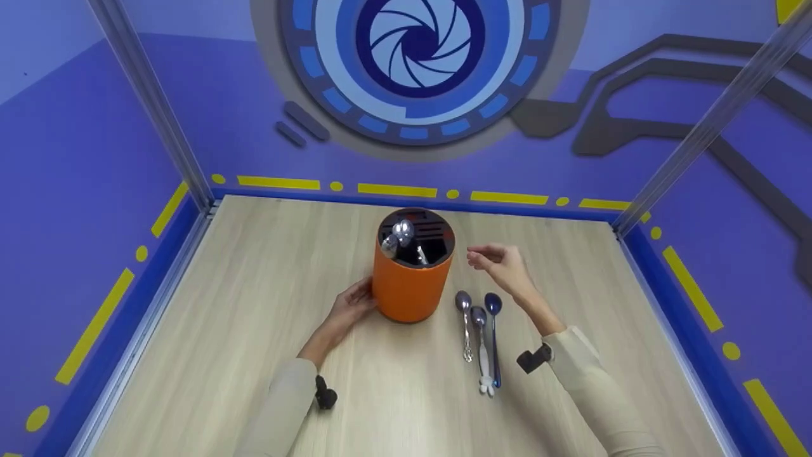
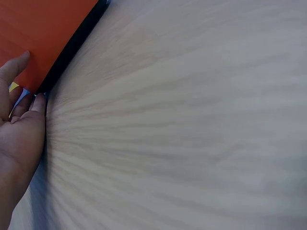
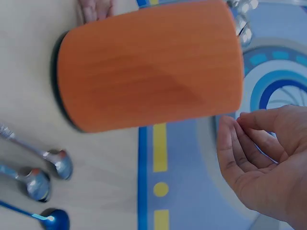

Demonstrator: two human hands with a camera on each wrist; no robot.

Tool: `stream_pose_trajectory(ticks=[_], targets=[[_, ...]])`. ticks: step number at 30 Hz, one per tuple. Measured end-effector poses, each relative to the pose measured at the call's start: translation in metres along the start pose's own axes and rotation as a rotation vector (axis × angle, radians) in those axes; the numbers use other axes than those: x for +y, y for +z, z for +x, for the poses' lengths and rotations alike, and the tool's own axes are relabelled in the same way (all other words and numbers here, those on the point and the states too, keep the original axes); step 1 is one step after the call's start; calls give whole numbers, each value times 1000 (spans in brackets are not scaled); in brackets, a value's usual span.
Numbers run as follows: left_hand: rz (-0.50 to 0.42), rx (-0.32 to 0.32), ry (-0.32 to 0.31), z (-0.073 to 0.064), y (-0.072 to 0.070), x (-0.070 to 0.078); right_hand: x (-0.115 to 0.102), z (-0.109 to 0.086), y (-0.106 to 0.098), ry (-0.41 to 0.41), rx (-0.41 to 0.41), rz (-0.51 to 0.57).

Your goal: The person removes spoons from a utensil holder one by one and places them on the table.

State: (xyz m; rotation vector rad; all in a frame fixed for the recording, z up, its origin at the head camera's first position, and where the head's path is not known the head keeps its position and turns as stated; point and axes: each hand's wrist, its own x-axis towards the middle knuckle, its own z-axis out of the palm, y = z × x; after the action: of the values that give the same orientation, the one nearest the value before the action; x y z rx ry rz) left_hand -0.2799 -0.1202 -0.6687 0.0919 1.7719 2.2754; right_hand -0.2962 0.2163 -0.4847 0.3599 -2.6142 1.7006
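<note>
An orange cylindrical utensil holder (image 1: 408, 289) with a black slotted top stands upright. Shiny spoons (image 1: 403, 230) stick out of its top, bowls up. My left hand (image 1: 350, 306) touches the holder's lower left side; the left wrist view shows the thumb against the orange wall and fingers by the base. Right of the holder's top, my right hand (image 1: 504, 266) hovers with bent fingers, thumb near the fingertips, holding nothing. Below it lie an ornate silver spoon (image 1: 464, 304), a spoon with a pale figure-shaped handle (image 1: 483, 355) and a blue spoon (image 1: 493, 308).
The pale wooden tabletop (image 1: 266, 285) is enclosed by printed blue-purple panels (image 1: 228, 108) at the back and sides. Metal posts (image 1: 155, 101) stand at the back corners. A small black camera (image 1: 534, 359) sits on the right wrist, another (image 1: 325, 393) on the left.
</note>
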Motion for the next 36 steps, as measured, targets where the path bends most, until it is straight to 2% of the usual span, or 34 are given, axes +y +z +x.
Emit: stream_pose_trajectory(ticks=[4, 14, 19, 23, 31, 36], targets=[[4, 12, -2, 0, 1, 1, -13, 1, 6, -49, -14, -1], [9, 15, -22, -4, 1, 0, -37, 8, 28, -165, -101, 133], [13, 37, -34, -6, -1, 0, -51, 17, 42, -168, -121, 196], [-10, 47, -31, -5, -1, 2, -58, 31, 51, -178, -115, 206], [69, 47, -32, -3, 0, 2, -62, 44, 69, -170, -162, 234], [56, 47, -30, -2, 1, 2, -60, 46, 79, -166, -159, 225]])
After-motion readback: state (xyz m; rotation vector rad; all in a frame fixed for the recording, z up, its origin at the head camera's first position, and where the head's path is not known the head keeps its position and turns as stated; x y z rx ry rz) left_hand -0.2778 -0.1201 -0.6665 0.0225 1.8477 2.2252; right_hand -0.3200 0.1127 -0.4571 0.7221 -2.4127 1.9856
